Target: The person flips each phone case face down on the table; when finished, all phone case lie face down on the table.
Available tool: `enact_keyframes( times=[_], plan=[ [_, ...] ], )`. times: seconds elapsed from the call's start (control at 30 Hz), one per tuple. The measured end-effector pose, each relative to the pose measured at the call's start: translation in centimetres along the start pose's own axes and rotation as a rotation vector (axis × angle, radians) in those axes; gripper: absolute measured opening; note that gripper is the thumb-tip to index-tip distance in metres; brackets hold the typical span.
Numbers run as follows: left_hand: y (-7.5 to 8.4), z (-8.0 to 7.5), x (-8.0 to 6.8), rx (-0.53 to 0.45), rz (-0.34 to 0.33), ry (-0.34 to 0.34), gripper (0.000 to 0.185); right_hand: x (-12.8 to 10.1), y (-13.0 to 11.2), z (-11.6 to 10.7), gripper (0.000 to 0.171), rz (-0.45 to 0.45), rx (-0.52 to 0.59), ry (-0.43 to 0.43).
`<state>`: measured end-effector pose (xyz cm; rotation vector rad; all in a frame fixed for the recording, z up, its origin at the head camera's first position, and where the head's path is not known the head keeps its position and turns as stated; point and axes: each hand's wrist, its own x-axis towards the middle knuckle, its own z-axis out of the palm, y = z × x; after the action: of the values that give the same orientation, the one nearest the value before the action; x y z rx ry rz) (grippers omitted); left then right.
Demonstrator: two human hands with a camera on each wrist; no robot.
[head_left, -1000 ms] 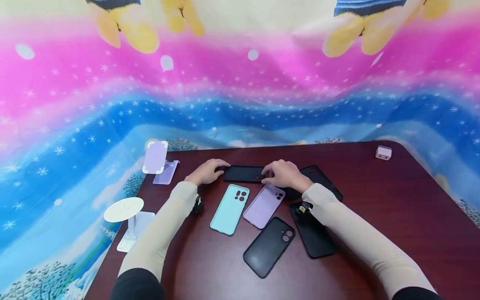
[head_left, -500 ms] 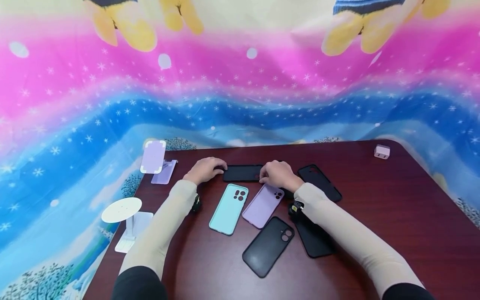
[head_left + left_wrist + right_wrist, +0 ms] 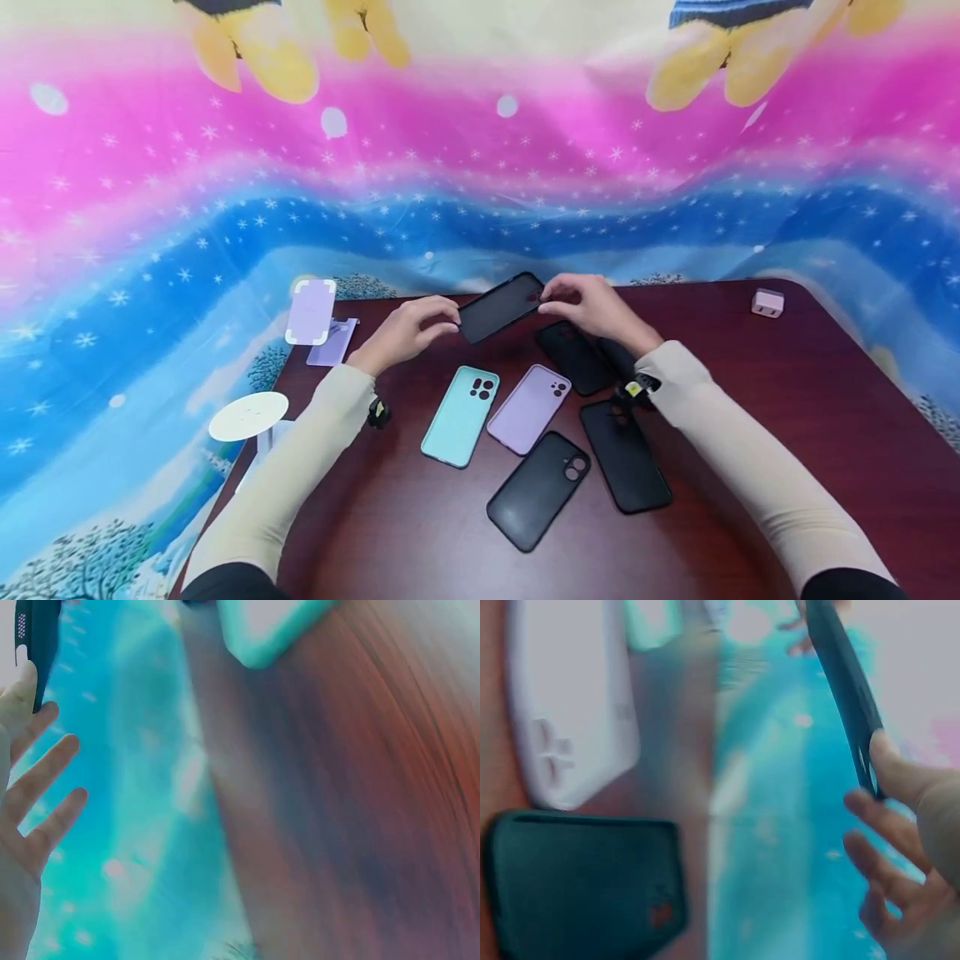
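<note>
A black phone case (image 3: 499, 308) is held tilted above the far part of the table between both hands. My left hand (image 3: 408, 329) pinches its left end with thumb and forefinger; in the left wrist view the other fingers (image 3: 45, 776) spread away from it. At the camera-hole end, my right hand (image 3: 592, 304) grips the case between thumb and fingers, also seen in the right wrist view. Below the hands lie a mint phone case (image 3: 459, 417), a lilac phone case (image 3: 528, 410) and several black ones, among them one black case (image 3: 573, 358) under the right hand.
Nearer on the dark red table (image 3: 420, 542) lie a black case (image 3: 538, 492) and another black case (image 3: 626, 458). A lilac phone stand (image 3: 311, 315) and a white round-topped stand (image 3: 247, 418) stand at the left. A white plug adapter (image 3: 768, 303) sits far right.
Both hands have lifted the black phone case off the table, tilting it with its right end higher. The right hand has moved up and right, uncovering the black case beneath it.
</note>
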<state>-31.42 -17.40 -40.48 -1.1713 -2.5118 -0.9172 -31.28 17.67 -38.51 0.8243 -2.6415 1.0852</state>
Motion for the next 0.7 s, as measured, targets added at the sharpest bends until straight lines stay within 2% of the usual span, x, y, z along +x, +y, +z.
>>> enact_keyframes(
  times=[0.17, 0.33, 0.43, 0.53, 0.7],
  plan=[
    [4.0, -0.3, 0.1, -0.215, 0.116, 0.067, 0.014, -0.5, -0.7, -3.4, 0.02, 0.013, 0.196, -0.053],
    [8.2, 0.6, -0.8, -0.287, 0.187, 0.069, 0.016, -1.1, -0.3, -5.3, 0.027, 0.003, 0.403, -0.207],
    [10.9, 1.6, -1.6, -0.281, 0.189, 0.089, 0.015, -1.5, -0.2, -5.5, 0.034, 0.008, 0.448, -0.257],
    [13.0, 3.0, -2.3, -0.268, 0.172, 0.126, 0.012, -2.1, 0.0, -5.3, 0.042, 0.013, 0.483, -0.262],
    [14.5, 5.1, -2.9, -0.283, 0.153, 0.097, 0.008, -3.3, 0.8, -4.5, 0.045, 0.012, 0.566, -0.297]
  ],
)
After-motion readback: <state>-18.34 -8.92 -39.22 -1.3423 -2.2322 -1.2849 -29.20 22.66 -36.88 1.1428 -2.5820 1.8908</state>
